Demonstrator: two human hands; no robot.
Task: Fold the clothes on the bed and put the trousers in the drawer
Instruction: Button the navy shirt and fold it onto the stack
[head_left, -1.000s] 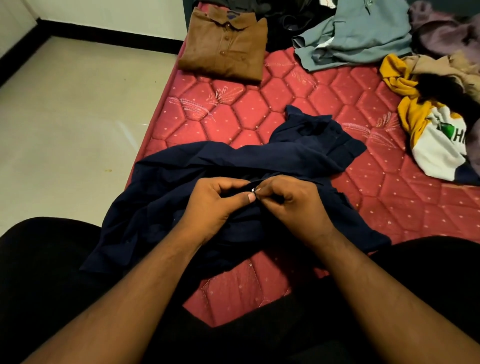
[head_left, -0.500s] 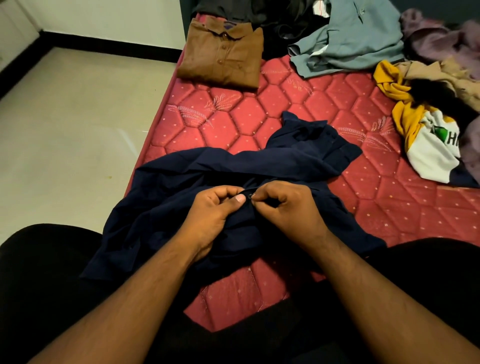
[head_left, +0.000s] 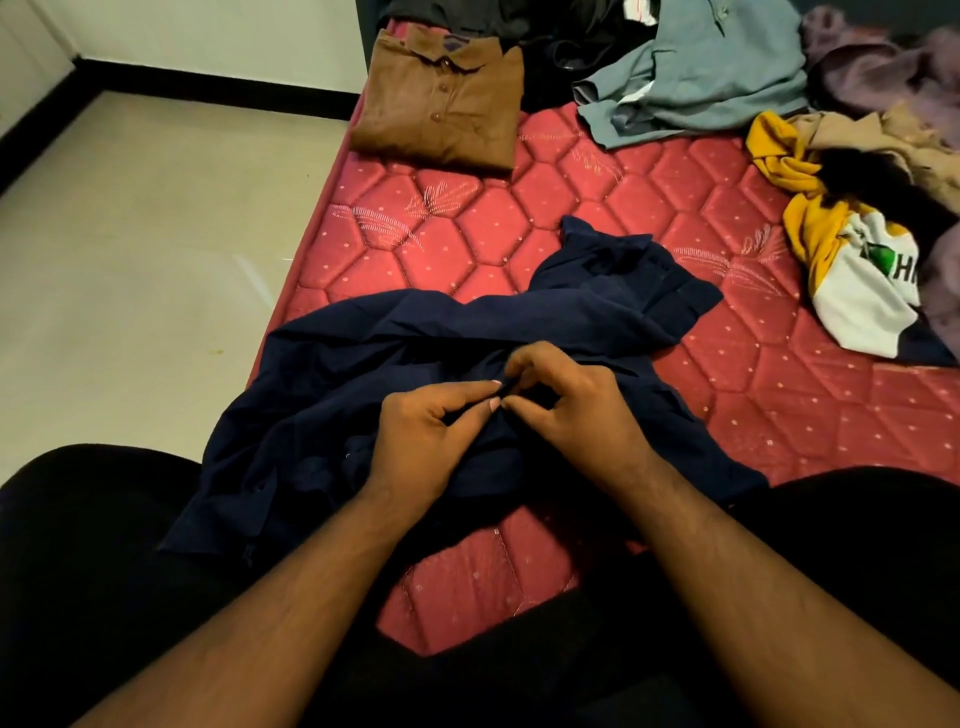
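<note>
Floor (head_left: 130, 249): pale tiles along the left side of the bed; nothing on them bears on the task.
Brown shirt (head_left: 441, 109): folded flat, collar up, at the far left edge of the bed; judged finished and set clear of the working area.
Navy shirt (head_left: 415, 353): spread crumpled across the near part of the bed (head_left: 779, 415), directly before the person's knees, kept within reach for fastening.
Left hand (head_left: 421, 441): grip pressed together, thumb and forefinger pinching the navy cloth at the front opening, apparently to steady one edge.
Right hand (head_left: 576, 400): grip likewise pinching the opposite edge, fingertips meeting the left; judged to be doing up a button, though the button itself cannot be made out.
Grey-blue garment (head_left: 701, 67): unfolded, far side.
Yellow and white garment (head_left: 841, 260): heaped at right, awaiting folding.
Trousers: not identifiable; drawer not in view.
</note>
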